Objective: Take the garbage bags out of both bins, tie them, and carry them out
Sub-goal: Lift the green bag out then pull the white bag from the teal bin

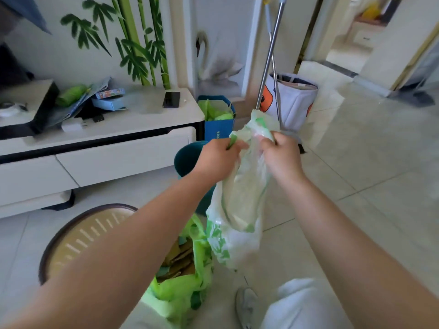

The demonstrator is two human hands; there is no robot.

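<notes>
A: Where is the bag?

B: The pale green-printed garbage bag (237,210) hangs in the air in front of the person, above the floor tiles (356,162). Its long axis runs nearly straight up and down, with the gathered mouth at the top and the full belly pointing at the floor.

A: And the hands?

B: Both are clamped on the top of it. The left hand (219,160) pinches one bunched handle, the right hand (281,157) grips the other, and the two fists sit close together, just apart.

A: What is right around it?

B: Behind the bag stands a dark teal bin (187,157), partly hidden by the left hand and the bag. Below and to the left, a bright green bag (185,288) sits on the floor with its mouth open and brownish scraps showing inside. A round stool (78,236) with a slatted top is just beside that.

A: Anything that stands in the way?

B: Two metal poles (270,62) lean crossed behind the bag's top, in front of a white fabric basket (294,100). A blue paper bag (219,119) stuffed with green plastic stands against the white cabinet (118,157), where a phone (171,99) lies on top. A shoe (247,305) shows near the bottom edge.
</notes>
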